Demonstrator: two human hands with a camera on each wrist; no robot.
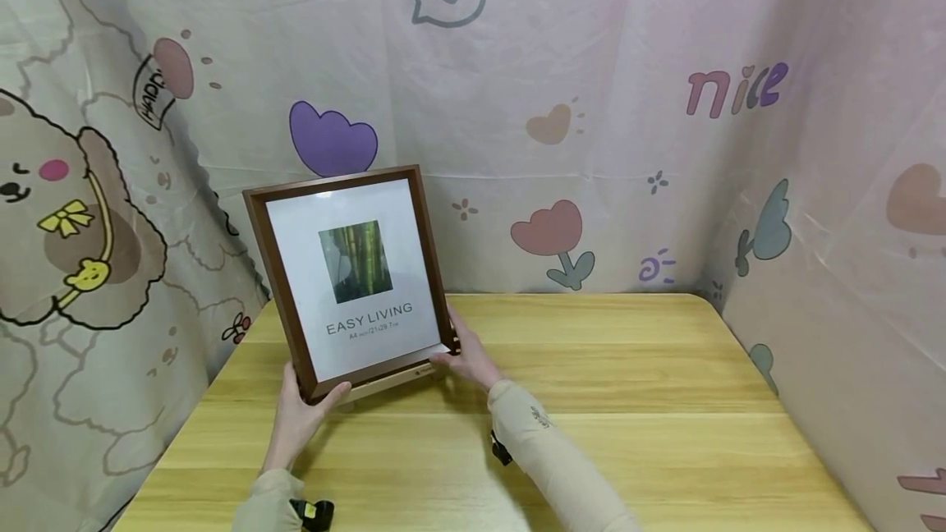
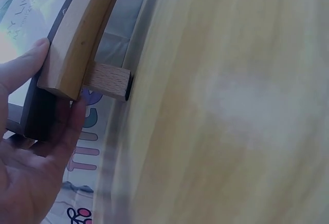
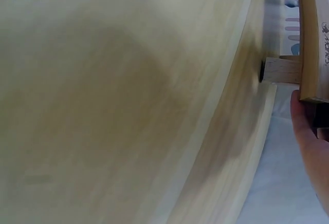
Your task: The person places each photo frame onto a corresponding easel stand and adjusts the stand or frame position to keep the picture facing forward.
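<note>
A brown picture frame [image 1: 436, 269], with a white insert and a bamboo photo, leans back on a small wooden easel [image 1: 392, 382] at the left of the table. My left hand [image 1: 299, 419] grips the frame's lower left corner, thumb in front and fingers round the side. At the lower right corner, my right hand [image 1: 469, 355] holds the frame, its thumb near the easel's ledge. In the left wrist view, the easel's ledge [image 2: 77, 44] runs along the frame's bottom, with a short wooden leg [image 2: 109, 80] below. The right wrist view shows lettering on the ledge [image 3: 313, 39].
The light wood table [image 1: 591, 401] extends to the right of the frame. A printed cloth [image 1: 473, 89] hangs behind the table and along both sides. The table's back edge [image 1: 576, 295] lies close behind the easel.
</note>
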